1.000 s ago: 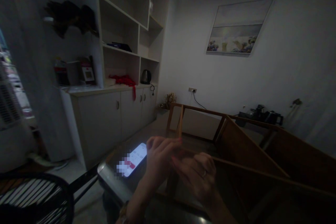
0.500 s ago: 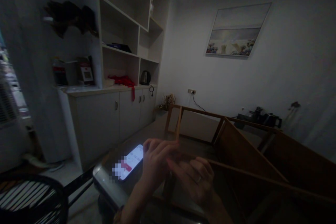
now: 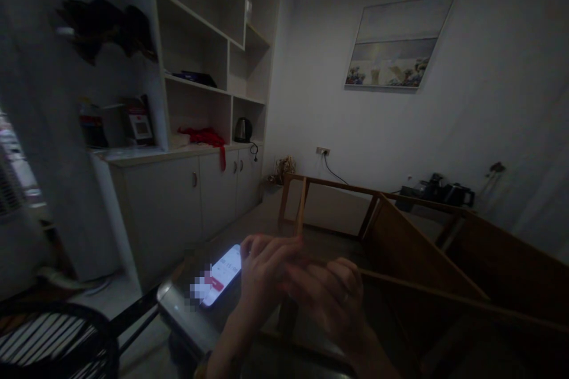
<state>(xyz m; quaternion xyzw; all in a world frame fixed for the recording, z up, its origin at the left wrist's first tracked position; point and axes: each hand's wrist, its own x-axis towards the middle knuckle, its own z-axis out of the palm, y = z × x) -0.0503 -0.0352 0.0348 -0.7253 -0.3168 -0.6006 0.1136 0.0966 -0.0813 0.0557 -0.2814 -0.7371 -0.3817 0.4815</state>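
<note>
A brown wooden rack [image 3: 422, 293] with slanted panels lies on its side in front of me. My left hand [image 3: 267, 269] is closed over its near corner, where a slim upright bar [image 3: 301, 207] meets the long rail. Close against it, my right hand [image 3: 326, 296], with a ring on one finger, has its fingers curled and pressed together at that same corner. Whatever sits between the right fingertips is hidden and dim. Just left of my left hand, a phone [image 3: 222, 278] with a lit screen lies on the table [image 3: 184, 314].
A black round slatted seat [image 3: 57, 340] stands at lower left. Behind it, a white cabinet [image 3: 162, 207] with shelves holds a kettle [image 3: 242, 129] and red cloth [image 3: 204, 136]. Along the wall are a socket [image 3: 323, 151] with a cord and a dark kettle [image 3: 459, 194].
My right hand has turned slightly, its fingers curling in closer to the left hand. The left hand keeps its place on the rack corner. The view has shifted a little.
</note>
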